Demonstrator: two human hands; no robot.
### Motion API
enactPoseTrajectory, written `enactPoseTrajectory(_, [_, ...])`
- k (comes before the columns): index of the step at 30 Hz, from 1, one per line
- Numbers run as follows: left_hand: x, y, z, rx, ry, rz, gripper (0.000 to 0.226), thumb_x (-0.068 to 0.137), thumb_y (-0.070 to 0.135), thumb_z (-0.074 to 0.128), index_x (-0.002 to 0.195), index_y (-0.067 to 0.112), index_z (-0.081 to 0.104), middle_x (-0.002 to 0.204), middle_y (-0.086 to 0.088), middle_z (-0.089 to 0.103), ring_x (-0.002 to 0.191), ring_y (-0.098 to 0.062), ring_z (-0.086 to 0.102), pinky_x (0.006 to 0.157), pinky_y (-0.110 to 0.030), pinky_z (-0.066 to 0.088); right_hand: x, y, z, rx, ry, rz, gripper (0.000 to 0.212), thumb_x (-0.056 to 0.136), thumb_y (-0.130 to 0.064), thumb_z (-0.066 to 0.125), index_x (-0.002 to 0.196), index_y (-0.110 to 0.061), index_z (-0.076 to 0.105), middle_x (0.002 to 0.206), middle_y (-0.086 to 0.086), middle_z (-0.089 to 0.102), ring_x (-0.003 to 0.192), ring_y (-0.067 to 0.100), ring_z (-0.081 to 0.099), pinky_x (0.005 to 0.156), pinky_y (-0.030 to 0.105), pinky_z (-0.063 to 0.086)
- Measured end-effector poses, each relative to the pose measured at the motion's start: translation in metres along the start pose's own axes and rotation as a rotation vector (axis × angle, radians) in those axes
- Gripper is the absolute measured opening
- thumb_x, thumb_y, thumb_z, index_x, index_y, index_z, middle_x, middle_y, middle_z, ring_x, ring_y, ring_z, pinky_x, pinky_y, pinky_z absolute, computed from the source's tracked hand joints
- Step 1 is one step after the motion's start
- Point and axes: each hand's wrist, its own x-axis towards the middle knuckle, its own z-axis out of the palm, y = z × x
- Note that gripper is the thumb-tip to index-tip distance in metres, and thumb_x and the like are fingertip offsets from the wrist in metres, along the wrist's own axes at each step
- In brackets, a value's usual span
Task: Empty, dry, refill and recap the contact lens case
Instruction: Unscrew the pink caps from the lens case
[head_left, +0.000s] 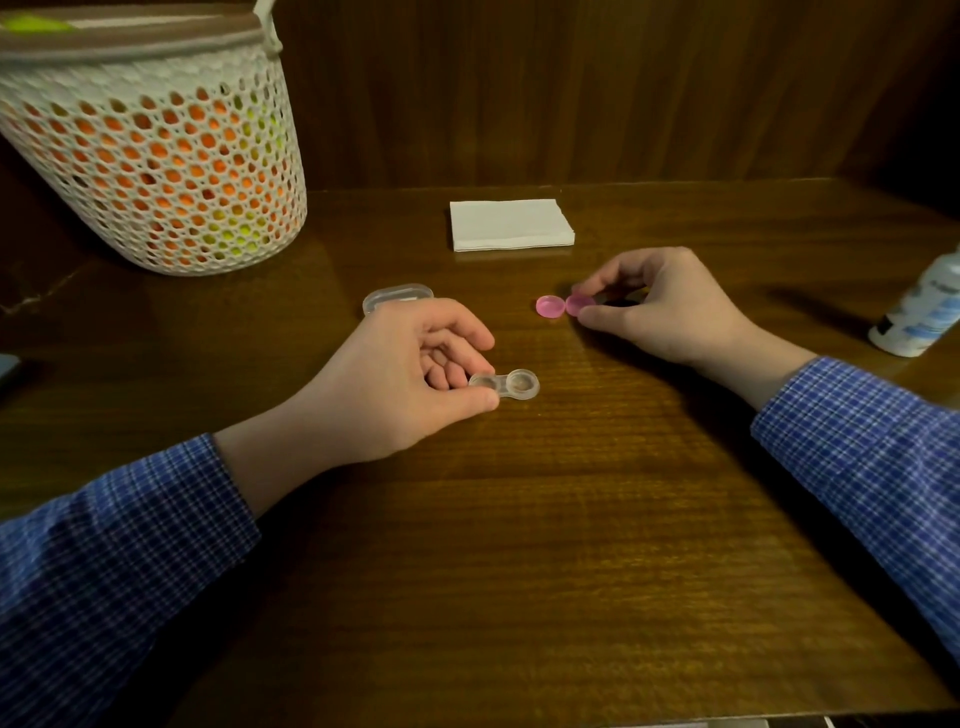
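Already uncapped, the clear plastic two-well contact lens case (505, 384) sits near the middle of the dark wooden table (571, 545), pinched at its left well between the thumb and fingers of the left hand (400, 384); its right well lies bare and open to view, though whether liquid remains inside cannot be told. To the right and a little farther off, the right hand (660, 306) pinches one round pink cap (577, 304) just beside a second pink cap (550, 306) resting on the wood. By the look of it only the opening is done, with emptying, drying, refilling and recapping all left. A folded white tissue (511, 224) waits at the far side, well apart from both hands, and a white solution bottle (919, 306) stands near the right edge. A small clear box (397, 297) lies just beyond the left hand, and a white mesh basket (156, 156) fills the far left corner. Open wood stretches nearward between the checked blue sleeves (130, 545).
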Motion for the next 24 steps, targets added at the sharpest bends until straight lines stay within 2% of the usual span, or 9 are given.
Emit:
enactPoseTrajectory(4, [0.000, 0.001, 0.001, 0.000, -0.006, 0.005, 0.040, 0.079, 0.020, 0.087, 0.115, 0.023, 0.068, 0.097, 0.013, 0.077, 0.081, -0.013, 0.074, 0.068, -0.021, 0.060, 0.000, 0.001, -0.001, 0.020, -0.010, 0.002, 0.017, 0.085, -0.027, 0.083, 0.100, -0.029, 0.077, 0.104, -0.014, 0.072, 0.099, -0.002, 0.062, 0.076, 0.013, 0.044])
enactPoseTrajectory(7, [0.000, 0.000, 0.001, 0.004, -0.004, 0.015, 0.044, 0.079, 0.020, 0.087, 0.119, 0.023, 0.067, 0.097, 0.012, 0.077, 0.082, -0.012, 0.074, 0.069, -0.021, 0.059, -0.004, -0.002, -0.003, 0.020, 0.046, -0.008, 0.027, 0.083, -0.031, 0.084, 0.107, -0.024, 0.075, 0.106, -0.010, 0.072, 0.098, 0.004, 0.066, 0.078, 0.020, 0.053])
enactPoseTrajectory(9, [0.000, 0.000, 0.001, 0.006, -0.005, 0.019, 0.046, 0.080, 0.020, 0.087, 0.121, 0.023, 0.066, 0.097, 0.012, 0.077, 0.082, -0.012, 0.074, 0.069, -0.021, 0.059, -0.012, -0.010, -0.004, 0.056, 0.101, -0.103, 0.031, 0.081, -0.033, 0.085, 0.109, -0.024, 0.073, 0.104, -0.010, 0.073, 0.091, 0.006, 0.068, 0.075, 0.022, 0.055])
enactPoseTrajectory(11, [0.000, -0.001, 0.001, 0.008, -0.005, 0.018, 0.047, 0.080, 0.020, 0.087, 0.122, 0.024, 0.065, 0.098, 0.012, 0.077, 0.083, -0.011, 0.074, 0.070, -0.022, 0.060, -0.023, -0.020, -0.001, 0.094, 0.007, -0.231, 0.038, 0.079, -0.037, 0.084, 0.113, -0.023, 0.071, 0.105, -0.011, 0.075, 0.092, 0.005, 0.071, 0.076, 0.018, 0.056])
enactPoseTrajectory(13, [0.000, -0.001, 0.001, 0.012, -0.002, 0.016, 0.048, 0.080, 0.020, 0.087, 0.122, 0.025, 0.065, 0.097, 0.012, 0.077, 0.083, -0.010, 0.073, 0.069, -0.021, 0.059, -0.034, -0.030, 0.007, 0.020, -0.172, -0.299, 0.050, 0.076, -0.047, 0.081, 0.119, -0.027, 0.067, 0.109, -0.014, 0.073, 0.100, 0.001, 0.069, 0.083, 0.017, 0.056])
enactPoseTrajectory(15, [0.000, -0.002, 0.001, 0.020, 0.002, 0.016, 0.048, 0.080, 0.021, 0.087, 0.122, 0.026, 0.065, 0.097, 0.011, 0.076, 0.083, -0.009, 0.073, 0.069, -0.020, 0.058, -0.040, -0.036, 0.016, -0.067, -0.280, -0.329, 0.056, 0.074, -0.050, 0.082, 0.123, -0.031, 0.064, 0.109, -0.018, 0.070, 0.102, -0.003, 0.065, 0.083, 0.014, 0.054])
enactPoseTrajectory(24, [0.000, -0.002, 0.003, 0.024, 0.018, 0.011, 0.049, 0.080, 0.019, 0.088, 0.123, 0.024, 0.065, 0.095, 0.009, 0.076, 0.083, -0.011, 0.072, 0.069, -0.021, 0.059, -0.045, -0.041, 0.024, -0.010, -0.258, -0.351, 0.050, 0.078, -0.028, 0.085, 0.123, -0.028, 0.063, 0.096, -0.014, 0.075, 0.094, 0.001, 0.071, 0.088, 0.018, 0.056])
